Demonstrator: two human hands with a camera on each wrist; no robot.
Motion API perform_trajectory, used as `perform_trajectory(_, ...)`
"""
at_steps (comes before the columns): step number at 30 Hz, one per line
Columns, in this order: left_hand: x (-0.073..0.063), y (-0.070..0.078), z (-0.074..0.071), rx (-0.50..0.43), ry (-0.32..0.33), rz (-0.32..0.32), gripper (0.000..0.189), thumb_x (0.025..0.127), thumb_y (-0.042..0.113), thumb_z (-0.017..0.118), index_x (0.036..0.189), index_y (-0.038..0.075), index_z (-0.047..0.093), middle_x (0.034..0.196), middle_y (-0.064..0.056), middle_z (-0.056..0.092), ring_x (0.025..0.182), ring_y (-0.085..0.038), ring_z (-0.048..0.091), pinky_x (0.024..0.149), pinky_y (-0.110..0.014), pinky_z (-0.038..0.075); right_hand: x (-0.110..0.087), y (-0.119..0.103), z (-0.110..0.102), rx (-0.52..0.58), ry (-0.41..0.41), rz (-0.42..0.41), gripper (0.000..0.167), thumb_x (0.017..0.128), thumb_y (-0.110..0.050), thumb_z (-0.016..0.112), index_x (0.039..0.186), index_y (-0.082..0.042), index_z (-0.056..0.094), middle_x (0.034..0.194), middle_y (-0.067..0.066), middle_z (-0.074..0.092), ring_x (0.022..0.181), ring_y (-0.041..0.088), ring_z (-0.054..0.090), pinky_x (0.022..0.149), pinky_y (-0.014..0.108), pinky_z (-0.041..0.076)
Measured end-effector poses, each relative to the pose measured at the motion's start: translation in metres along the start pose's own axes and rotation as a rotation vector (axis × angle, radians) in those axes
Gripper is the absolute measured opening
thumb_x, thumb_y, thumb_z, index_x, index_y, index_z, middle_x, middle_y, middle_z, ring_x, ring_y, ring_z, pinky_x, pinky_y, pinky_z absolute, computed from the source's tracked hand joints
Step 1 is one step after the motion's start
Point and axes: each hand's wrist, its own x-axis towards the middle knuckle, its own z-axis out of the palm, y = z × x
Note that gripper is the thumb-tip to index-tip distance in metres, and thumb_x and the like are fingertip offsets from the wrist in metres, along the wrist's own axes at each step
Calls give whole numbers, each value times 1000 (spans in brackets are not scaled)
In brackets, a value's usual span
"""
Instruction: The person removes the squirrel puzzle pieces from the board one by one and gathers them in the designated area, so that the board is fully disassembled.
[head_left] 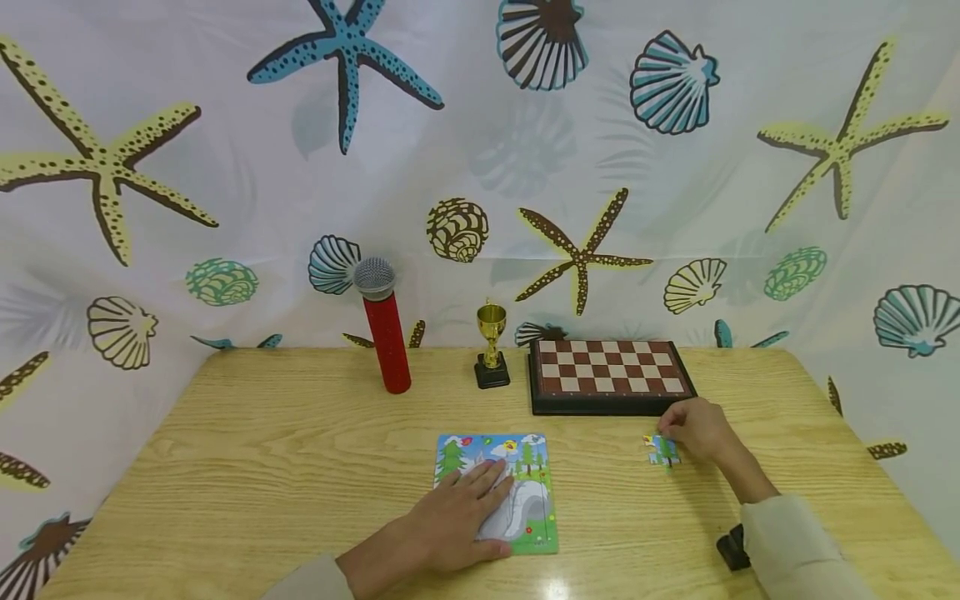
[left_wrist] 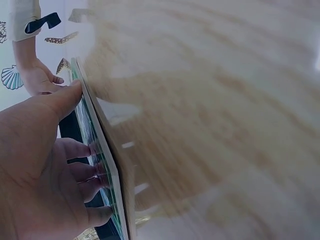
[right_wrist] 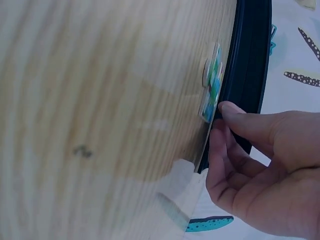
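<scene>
In the head view, a jigsaw puzzle board with trees, sky and a grey animal lies near the front of the table. My left hand rests on it, fingers spread across the picture. The left wrist view shows the left thumb at the board's edge. To the right lie small jigsaw pieces with a green tree on them, grouped closely; their exact number is unclear. Beside them is my right hand, thumb and fingers bent near their edge. From the right wrist, the pieces appear flat on the table, just beyond the fingertips.
Behind the right hand lies a checkered board-game box. A small gold trophy cup and a red microphone stand along the back of the wooden table. A curtain with sea-shell prints hangs behind.
</scene>
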Motion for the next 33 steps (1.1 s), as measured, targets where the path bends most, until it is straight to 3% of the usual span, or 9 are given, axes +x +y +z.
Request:
perform_trajectory(5, 0, -2, 1, 15, 11, 4, 80, 91, 65, 41, 152, 17, 24, 160, -5, 16, 148, -24, 18, 114, -51, 26, 3, -16, 4, -17, 37, 2, 9, 84, -3, 67, 76, -2, 70, 73, 7, 69, 65, 14, 56, 63, 33, 49)
perform_trajectory(10, -1, -3, 2, 26, 28, 14, 79, 92, 64, 40, 152, 16, 24, 160, -5, 17, 147, -24, 18, 114, -51, 27, 6, -41, 14, 42, 35, -34, 10, 85, -4, 66, 77, -2, 71, 71, 6, 68, 59, 11, 52, 61, 31, 47)
perform_trajectory(14, -3, -3, 2, 22, 41, 22, 77, 93, 64, 38, 152, 16, 24, 160, -5, 16, 148, -24, 18, 114, -52, 26, 12, -64, 23, 65, 8, -49, 6, 85, -6, 67, 81, -4, 71, 75, 4, 69, 64, 11, 54, 66, 33, 46)
perform_trajectory(23, -17, -11, 0, -25, 44, -11, 78, 92, 65, 38, 151, 15, 27, 160, -4, 18, 147, -24, 20, 113, -54, 26, 24, -113, 51, 148, -43, -120, 5, 82, -10, 72, 80, -6, 72, 76, 2, 69, 69, 11, 56, 61, 25, 44)
perform_trajectory(33, -32, -22, -4, -93, 53, -46, 74, 93, 60, 43, 149, 12, 32, 158, -6, 23, 145, -26, 25, 112, -56, 26, 24, -155, 76, 217, -109, -150, 6, 85, -9, 70, 80, -9, 73, 78, 1, 71, 67, 8, 60, 59, 21, 47)
